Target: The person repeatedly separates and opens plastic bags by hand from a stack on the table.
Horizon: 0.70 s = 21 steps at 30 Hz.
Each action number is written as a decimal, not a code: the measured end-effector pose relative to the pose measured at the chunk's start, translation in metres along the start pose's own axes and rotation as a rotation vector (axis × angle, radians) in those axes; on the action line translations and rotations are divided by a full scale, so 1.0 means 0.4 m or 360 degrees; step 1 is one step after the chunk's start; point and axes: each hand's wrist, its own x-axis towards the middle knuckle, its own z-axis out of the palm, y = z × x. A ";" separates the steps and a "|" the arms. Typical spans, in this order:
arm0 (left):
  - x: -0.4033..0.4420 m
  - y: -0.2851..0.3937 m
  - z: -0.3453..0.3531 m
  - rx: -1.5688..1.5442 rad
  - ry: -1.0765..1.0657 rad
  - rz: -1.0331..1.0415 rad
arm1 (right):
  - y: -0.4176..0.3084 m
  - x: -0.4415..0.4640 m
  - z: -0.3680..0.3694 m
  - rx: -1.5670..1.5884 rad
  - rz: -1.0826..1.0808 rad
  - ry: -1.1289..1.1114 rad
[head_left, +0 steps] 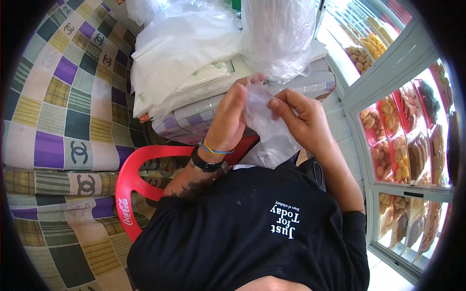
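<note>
A thin, see-through plastic bag [272, 128] hangs between my two hands, above my lap. My left hand [228, 114] is at the bag's left edge, with its fingertips curled around the top; the fingers are a little blurred and partly hidden by the plastic. On its wrist are a dark watch [206, 164] and blue and yellow bands. My right hand [301, 116] pinches the bag's upper right edge between thumb and fingers. The bag's lower end reaches down to my black shirt [242, 208].
Stacked plastic bags [184, 63] and a large wrapped bundle [279, 39] lie on a table with a checked cover [189, 119] ahead. A red chair [127, 186] surrounds my left side. Patterned cloth [63, 111] hangs at left; a glass display case [357, 140] with food trays stands at right.
</note>
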 end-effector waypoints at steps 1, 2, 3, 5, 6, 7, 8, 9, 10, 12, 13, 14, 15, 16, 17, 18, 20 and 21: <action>-0.003 0.006 0.005 0.0057 -0.0050 -0.0037 | 0.003 0.000 -0.002 -0.0048 -0.0009 -0.0019; -0.003 0.008 0.003 0.0110 -0.0046 -0.0109 | 0.010 0.001 -0.004 -0.0099 -0.0018 -0.0037; -0.004 0.009 -0.003 0.0160 -0.0040 -0.0179 | 0.015 0.000 -0.004 -0.0151 -0.0026 -0.0059; -0.005 0.004 -0.007 0.0159 0.0004 -0.0243 | 0.021 -0.003 0.002 -0.0099 0.0015 0.0010; -0.005 0.000 -0.007 0.0109 0.0039 -0.0236 | 0.023 -0.003 0.006 -0.0071 0.0034 0.0042; -0.003 -0.003 -0.008 0.0060 0.0074 -0.0228 | 0.025 -0.003 0.008 -0.0114 0.0031 0.0083; -0.002 -0.010 -0.021 0.0051 0.0062 -0.0245 | 0.026 -0.002 0.008 -0.0156 0.0028 0.0125; 0.000 -0.013 -0.035 0.0041 0.0050 -0.0265 | 0.028 -0.002 0.008 -0.0199 0.0027 0.0169; 0.000 -0.017 -0.038 -0.0013 0.0047 -0.0262 | 0.032 0.000 0.008 -0.0190 0.0016 0.0200; 0.001 -0.003 -0.007 -0.0168 0.0050 -0.0235 | 0.043 0.005 0.005 -0.0170 -0.0009 0.0270; -0.002 0.004 0.010 -0.0268 0.0055 -0.0210 | 0.051 0.005 0.004 -0.0221 -0.0007 0.0303; -0.006 0.006 0.011 -0.0323 0.0061 -0.0247 | 0.061 0.005 0.003 -0.0272 -0.0008 0.0335; -0.008 0.013 0.007 -0.0377 0.0065 -0.0278 | 0.067 0.008 0.001 -0.0325 -0.0013 0.0369; -0.007 0.021 0.003 -0.0430 0.0068 -0.0309 | 0.067 0.011 0.001 -0.0274 -0.0047 0.0405; -0.003 0.025 -0.006 -0.0489 -0.0015 -0.0312 | 0.066 0.013 0.002 -0.0222 -0.0078 0.0439; 0.001 0.024 -0.020 -0.0548 -0.0098 -0.0315 | 0.063 0.014 0.001 -0.0170 -0.0109 0.0473; 0.009 0.013 -0.046 -0.0542 -0.0160 -0.0313 | 0.059 0.017 -0.003 -0.0054 -0.0120 0.0517; 0.009 0.013 -0.057 -0.0588 -0.0180 -0.0295 | 0.056 0.019 -0.005 0.0005 -0.0128 0.0538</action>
